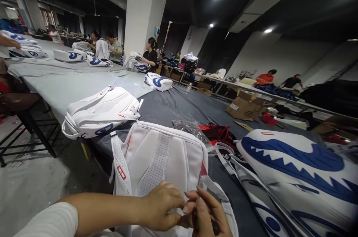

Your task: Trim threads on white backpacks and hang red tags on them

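Hands meet over a white backpack at a long worktable.

Head view: the left hand [162, 207] and right hand [205, 211] come together at the bottom edge of the picture, fingertips touching, pinched on a small dark item [195, 225] too hidden to name. Both rest against the white backpack [159, 158], which lies back-panel up at the near edge of the grey table [64, 80], its straps trailing right. A second white backpack [102, 112] lies just beyond it to the left; a shark-mouth backpack [302, 170], blue on white, lies close to the right. Red cords [220, 132] and a clear plastic bag [190, 128] sit between them. Farther down the table, other workers [151, 56] handle more bags; cardboard boxes [243, 106] stand on the floor.
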`<state>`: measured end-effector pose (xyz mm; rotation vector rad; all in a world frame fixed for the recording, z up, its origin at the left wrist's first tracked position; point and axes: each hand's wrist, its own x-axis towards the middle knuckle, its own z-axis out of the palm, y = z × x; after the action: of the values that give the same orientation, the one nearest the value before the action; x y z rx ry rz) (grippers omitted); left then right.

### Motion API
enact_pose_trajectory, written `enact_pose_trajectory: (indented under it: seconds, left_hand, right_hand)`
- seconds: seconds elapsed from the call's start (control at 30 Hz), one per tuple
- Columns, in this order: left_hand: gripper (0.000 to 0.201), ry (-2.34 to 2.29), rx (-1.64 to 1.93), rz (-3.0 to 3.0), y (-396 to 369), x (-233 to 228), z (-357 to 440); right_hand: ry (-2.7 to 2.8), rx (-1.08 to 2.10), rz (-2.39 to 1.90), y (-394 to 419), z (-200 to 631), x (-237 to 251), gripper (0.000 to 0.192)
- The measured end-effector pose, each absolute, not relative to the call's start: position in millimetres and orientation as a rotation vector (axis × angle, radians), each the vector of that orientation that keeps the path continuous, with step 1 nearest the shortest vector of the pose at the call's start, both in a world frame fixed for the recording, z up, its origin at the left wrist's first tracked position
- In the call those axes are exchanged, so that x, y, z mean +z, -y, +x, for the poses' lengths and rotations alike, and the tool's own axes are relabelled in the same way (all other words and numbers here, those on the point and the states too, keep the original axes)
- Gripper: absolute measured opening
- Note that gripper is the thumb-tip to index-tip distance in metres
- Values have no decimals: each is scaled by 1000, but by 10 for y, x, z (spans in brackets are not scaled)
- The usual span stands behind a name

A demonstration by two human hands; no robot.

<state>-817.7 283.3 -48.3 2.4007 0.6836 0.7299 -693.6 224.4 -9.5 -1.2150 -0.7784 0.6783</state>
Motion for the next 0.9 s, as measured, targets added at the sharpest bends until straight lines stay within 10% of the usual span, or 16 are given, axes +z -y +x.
enact_pose_trajectory:
  seconds: [0.53, 0.9]
  left_hand:
    - [30, -342, 1012, 3196, -3562, -27, -8177]
    - [24, -210, 300, 3355, -3927, 339, -7743]
  right_hand:
    - [1061, 441, -1552, -2287, -6522, -451, 57]
    - [1236, -298, -1343, -2679, -6503, -984, 37]
